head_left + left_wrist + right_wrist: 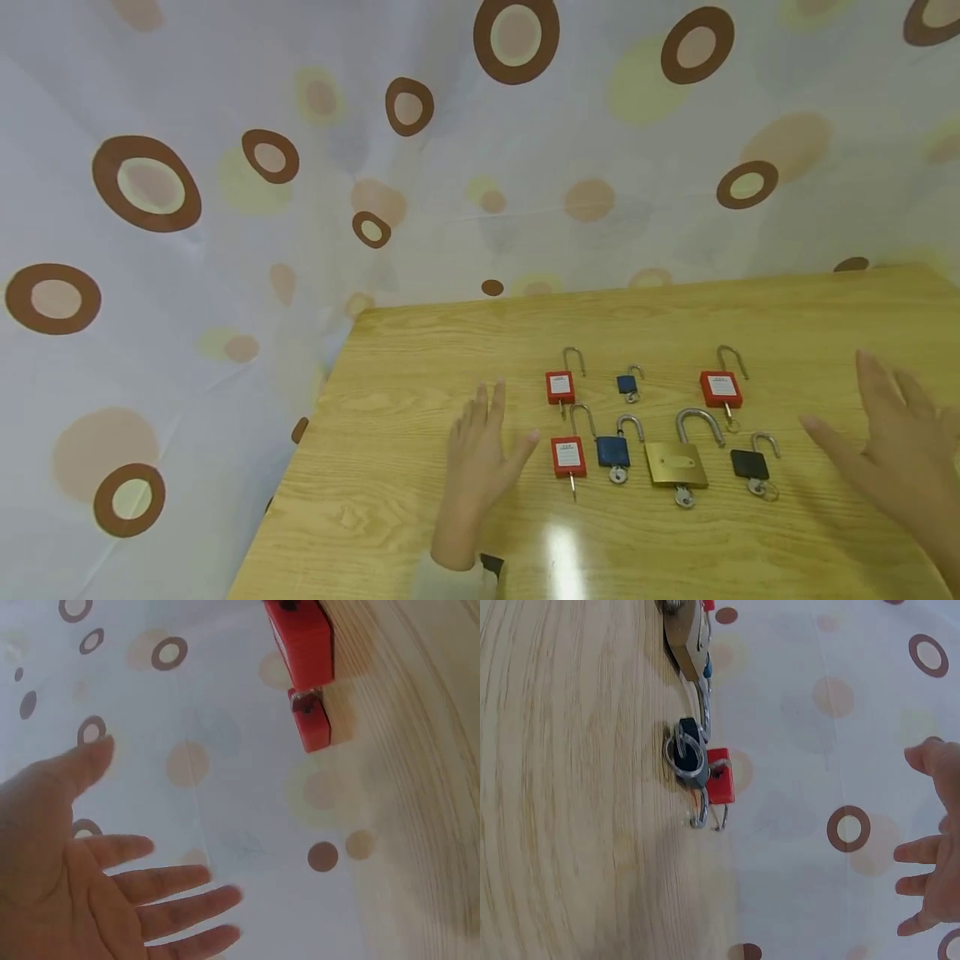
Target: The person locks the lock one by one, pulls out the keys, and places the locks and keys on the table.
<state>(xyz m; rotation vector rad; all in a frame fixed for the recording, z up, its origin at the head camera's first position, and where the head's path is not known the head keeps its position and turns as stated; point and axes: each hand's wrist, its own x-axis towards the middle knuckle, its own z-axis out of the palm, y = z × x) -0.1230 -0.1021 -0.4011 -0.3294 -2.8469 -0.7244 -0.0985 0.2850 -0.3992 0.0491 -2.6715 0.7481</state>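
Note:
Several padlocks lie on the wooden table with their shackles swung open and keys in them. My left hand [482,454], fingers straight and thumb spread, is left of the group, nearest a red padlock [568,457] with a white label. Another red padlock [559,387] lies behind that one. My right hand [900,450], fingers spread, is at the right, nearest a black padlock [750,464]. Between them are a large brass padlock [677,464], a blue padlock [613,451], a smaller blue padlock [627,384] and a third red padlock [721,389]. Neither hand holds anything.
The wooden table [390,400] ends at its left and back edges against a white curtain [450,167] printed with brown, peach and yellow circles. Key rings hang from some keys. A dark object [491,565] shows beside the left sleeve [453,579].

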